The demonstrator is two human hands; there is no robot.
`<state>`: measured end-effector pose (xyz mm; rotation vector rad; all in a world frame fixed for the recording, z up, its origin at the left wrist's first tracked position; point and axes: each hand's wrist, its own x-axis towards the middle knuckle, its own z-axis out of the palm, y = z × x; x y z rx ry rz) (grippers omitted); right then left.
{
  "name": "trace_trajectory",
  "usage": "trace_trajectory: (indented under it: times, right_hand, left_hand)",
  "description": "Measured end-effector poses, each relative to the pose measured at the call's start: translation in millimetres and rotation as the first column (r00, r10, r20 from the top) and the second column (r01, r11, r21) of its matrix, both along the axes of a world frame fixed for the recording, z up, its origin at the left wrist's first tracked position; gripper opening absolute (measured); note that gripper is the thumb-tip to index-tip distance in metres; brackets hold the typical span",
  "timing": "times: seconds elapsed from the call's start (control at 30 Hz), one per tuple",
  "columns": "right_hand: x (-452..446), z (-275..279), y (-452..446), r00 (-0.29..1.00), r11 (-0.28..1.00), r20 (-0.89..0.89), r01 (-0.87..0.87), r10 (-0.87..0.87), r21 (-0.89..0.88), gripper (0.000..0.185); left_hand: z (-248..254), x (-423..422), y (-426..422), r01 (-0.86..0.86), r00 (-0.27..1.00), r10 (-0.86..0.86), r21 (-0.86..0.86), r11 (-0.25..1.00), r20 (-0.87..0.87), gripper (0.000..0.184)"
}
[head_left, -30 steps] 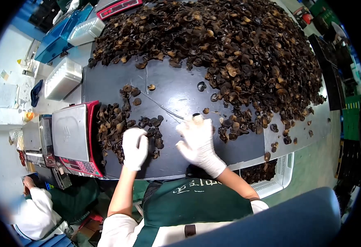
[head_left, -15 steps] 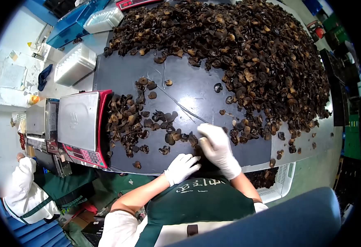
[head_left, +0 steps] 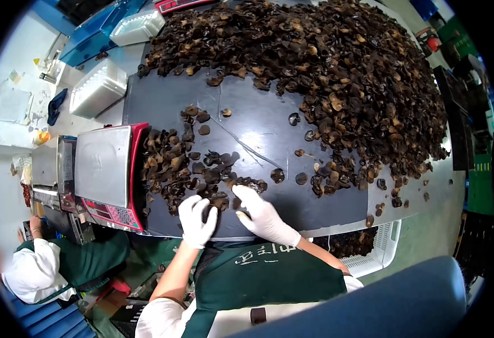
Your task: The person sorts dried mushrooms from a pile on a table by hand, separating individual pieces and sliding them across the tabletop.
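Loose pieces of dark brown wood ear mushroom [head_left: 171, 160] lie in a small heap on the dark tabletop [head_left: 247, 121], right of the scale. At the heap's near edge is my left hand [head_left: 197, 222] in a white glove, thumb and fingers apart, with dark pieces by its fingertips. My right hand [head_left: 265, 218], also gloved in white, rests to the right of it. Its thumb stands off from its fingers, which touch or nearly touch the mushroom pieces [head_left: 251, 185] beside them. Whether either hand pinches a piece is not clear.
A large mushroom pile [head_left: 337, 73] covers the back and right of the table. At left stand a red scale [head_left: 105, 166] and a white rack-like box [head_left: 99, 87]. A white basket [head_left: 390, 248] holds more pieces below the front edge. A co-worker [head_left: 38, 265] sits at left.
Both hands have moved left and apart from each other, now at the small heap. Two single pieces show where my right hand was. The co-worker's arm has shifted.
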<state>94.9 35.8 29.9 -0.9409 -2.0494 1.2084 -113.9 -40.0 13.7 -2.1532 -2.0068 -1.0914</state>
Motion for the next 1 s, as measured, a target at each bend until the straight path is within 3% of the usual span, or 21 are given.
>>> trace_trajectory:
  times: [0.03, 0.07, 0.1, 0.13, 0.17, 0.2, 0.27, 0.33, 0.4, 0.47, 0.53, 0.6, 0.7, 0.73, 0.77, 0.8, 0.83, 0.87, 0.93, 1.0]
  right_hand:
    - [-0.8, 15.5, 10.1, 0.997, 0.997, -0.039, 0.069, -0.068, 0.041, 0.054]
    - [5.2, 23.5, 20.8, 0.989, 0.981, 0.042, 0.131, -0.138, 0.146, 0.046]
    - [16.7, 28.9, 31.8, 0.971, 0.954, 0.068, 0.209, -0.228, 0.217, 0.042]
    - [30.1, 17.8, 39.5, 0.944, 0.923, 0.181, 0.209, -0.277, 0.322, 0.048]
    - [40.9, 11.6, 42.7, 0.885, 0.938, 0.331, 0.262, -0.327, 0.226, 0.052]
    - [48.5, 5.3, 43.5, 0.808, 0.939, 0.483, 0.250, -0.337, 0.236, 0.055]
    - [47.6, -17.9, 46.4, 0.803, 0.955, 0.520, 0.215, -0.293, 0.206, 0.053]
    - [25.8, -27.7, 48.1, 0.892, 0.969, 0.412, 0.100, -0.188, 0.224, 0.053]
    - [-4.5, -24.2, 46.3, 0.999, 0.976, -0.011, 0.042, -0.041, 0.213, 0.054]
    - [-20.7, -3.4, 44.6, 0.988, 0.999, -0.146, 0.042, -0.044, -0.012, 0.054]
    - [-13.2, -2.3, 58.8, 0.989, 0.988, -0.070, 0.134, -0.129, 0.073, 0.045]
    - [11.1, -8.1, 78.1, 0.967, 0.938, 0.141, 0.164, -0.215, 0.305, 0.047]
    - [32.3, -20.9, 88.8, 0.797, 0.846, 0.465, 0.104, -0.386, 0.523, 0.048]
    - [35.5, -24.8, 88.8, 0.717, 0.846, 0.571, 0.049, -0.400, 0.531, 0.054]
    - [37.7, -27.6, 86.7, 0.651, 0.858, 0.642, 0.028, -0.405, 0.513, 0.059]
    - [40.8, -30.9, 84.5, 0.577, 0.870, 0.707, 0.013, -0.410, 0.493, 0.064]
    - [47.8, -36.5, 81.1, 0.551, 0.879, 0.734, -0.003, -0.397, 0.477, 0.073]
    - [55.5, -37.4, 77.8, 0.548, 0.883, 0.735, 0.015, -0.400, 0.470, 0.077]
    - [73.1, -33.3, 71.4, 0.488, 0.879, 0.757, 0.048, -0.435, 0.474, 0.079]
    - [93.8, -31.8, 64.8, 0.441, 0.866, 0.759, 0.096, -0.479, 0.491, 0.078]
  left_hand:
    - [0.7, 4.4, -6.8, 0.041, 0.999, -0.041, -0.009, 0.999, 0.005, 0.037]
    - [-2.1, 9.3, -15.7, 0.083, 0.996, -0.082, -0.034, 0.996, 0.023, 0.031]
    - [5.8, 13.5, -19.1, 0.194, 0.981, -0.192, -0.099, 0.976, 0.031, 0.029]
    - [2.6, 21.8, -23.5, 0.233, 0.972, -0.231, -0.055, 0.971, 0.044, 0.028]
    - [-6.3, 25.9, -29.7, 0.300, 0.952, -0.295, -0.068, 0.951, 0.075, 0.027]
    - [-7.1, 29.8, -30.5, 0.376, 0.926, -0.371, -0.068, 0.924, 0.072, 0.029]
    - [-12.1, 35.8, -30.7, 0.514, 0.856, -0.497, -0.132, 0.848, 0.142, 0.034]
    - [-11.8, 40.6, -22.4, 0.628, 0.772, -0.584, -0.160, 0.762, 0.249, 0.039]
    - [-23.5, 46.7, -11.6, 0.728, 0.682, -0.680, -0.162, 0.666, 0.271, 0.035]
    - [-35.0, 71.3, -3.2, 0.751, 0.650, -0.579, -0.297, 0.590, 0.491, 0.039]
    - [-37.0, 88.4, 13.4, 0.727, 0.687, -0.723, -0.070, 0.683, 0.079, 0.041]
    - [-46.7, 106.1, 28.0, 0.650, 0.731, -0.675, -0.200, 0.733, -0.097, 0.041]
    - [-44.7, 116.0, 58.4, 0.419, 0.871, -0.462, -0.239, 0.876, -0.164, 0.044]
    - [-42.4, 114.8, 70.6, 0.328, 0.909, -0.382, -0.279, 0.903, -0.167, 0.045]
    - [-47.8, 105.6, 78.0, 0.237, 0.900, -0.328, -0.312, 0.920, -0.286, 0.056]
    - [-21.5, 91.0, 91.1, 0.181, 0.905, -0.312, -0.402, 0.898, -0.289, 0.056]
    - [-36.0, 71.9, 92.2, 0.171, 0.923, -0.280, -0.372, 0.912, -0.263, 0.056]
    - [-26.9, 59.3, 98.6, 0.078, 0.907, -0.238, -0.417, 0.906, -0.348, 0.055]
    - [-8.2, 34.3, 111.3, -0.110, 0.833, -0.187, -0.487, 0.866, -0.521, 0.055]
    - [-18.8, 0.8, 116.3, -0.225, 0.823, -0.101, -0.484, 0.846, -0.560, 0.055]
